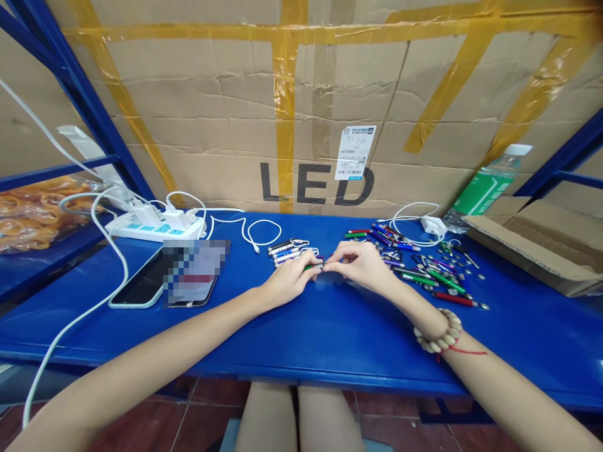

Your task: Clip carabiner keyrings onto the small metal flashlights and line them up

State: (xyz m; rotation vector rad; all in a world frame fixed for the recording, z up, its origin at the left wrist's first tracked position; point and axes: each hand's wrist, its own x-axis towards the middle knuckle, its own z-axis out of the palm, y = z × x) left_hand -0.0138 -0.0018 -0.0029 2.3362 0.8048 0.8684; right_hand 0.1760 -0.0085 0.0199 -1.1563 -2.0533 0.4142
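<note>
My left hand (293, 276) is closed around a small green keychain flashlight (309, 267), most of which its fingers hide. From the other side, my right hand (360, 263) pinches the silver end of the same flashlight, thumb and fingertips together. Just beyond my left fingers lies a short row of finished-looking mini flashlights (284, 249) in black, silver and blue, with carabiner clips. Right of my right hand spreads a loose pile of coloured flashlight tubes (436, 276), blue, green, purple and red, with small round silver pieces among them.
At left lie two phones (141, 282), the right one pixelated, below a white power strip (155, 227) with cables. A white charger (433, 225), a green-labelled bottle (487, 188) and an open cardboard box (532, 245) stand at right. A large taped carton (226, 125) backs the blue table (301, 339).
</note>
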